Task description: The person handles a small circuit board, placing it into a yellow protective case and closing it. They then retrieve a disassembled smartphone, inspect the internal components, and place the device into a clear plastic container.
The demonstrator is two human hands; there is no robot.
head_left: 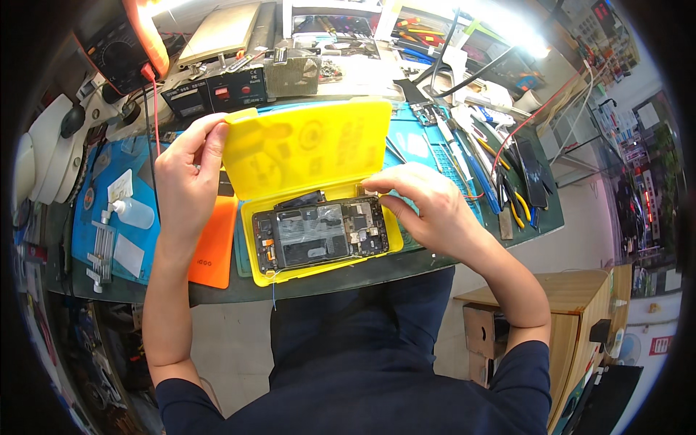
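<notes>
A yellow plastic case (395, 230) lies at the table's near edge with its translucent lid (319, 156) raised. In its tray rests an opened phone (313, 235), its black battery and circuit board exposed. My left hand (185, 170) pinches the lid's upper left corner between thumb and fingers. Over the tray's far right corner, my right hand (428, 206) has thumb and forefinger closed together. Something small seems to be at those fingertips, too hidden to name. A dark flat piece (301, 199) sits along the tray's far side, behind the phone.
Left of the case lies an orange case (215, 243), with a small clear bottle (134, 212) beyond it. Pliers (520, 210), tweezers and screwdrivers crowd the right side. A bench power unit (217, 90) and a multimeter (119, 47) stand at the back left.
</notes>
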